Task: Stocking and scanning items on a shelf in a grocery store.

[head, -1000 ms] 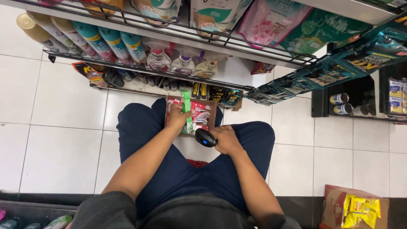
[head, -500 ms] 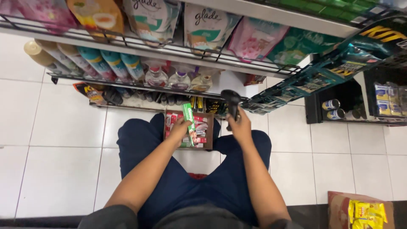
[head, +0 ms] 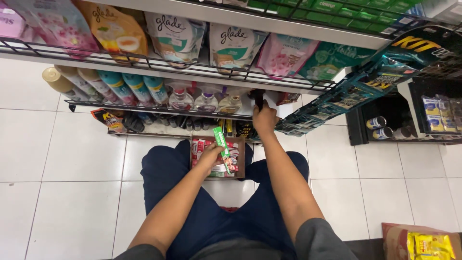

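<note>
My left hand (head: 210, 155) holds a slim green toothpaste box (head: 222, 143) above a small cardboard box (head: 240, 159) of red and green packs that rests on the floor between my knees. My right hand (head: 265, 119) is stretched forward to the middle wire shelf (head: 159, 106) and grips a dark handheld scanner (head: 259, 99), its tip partly hidden under the shelf edge. Both forearms reach out over my dark blue trousers.
Wire shelves carry pouches (head: 175, 37) on top, upright bottles (head: 120, 86) below and small cans on the lowest tier. A dark rack (head: 409, 115) with cans and packets stands to the right. A cardboard box with yellow packets (head: 428, 244) sits at the lower right on the white tile floor (head: 57, 168).
My right hand rose from my lap and carried the scanner forward to the shelf edge. My left hand stayed over the small box with the green toothpaste box.
</note>
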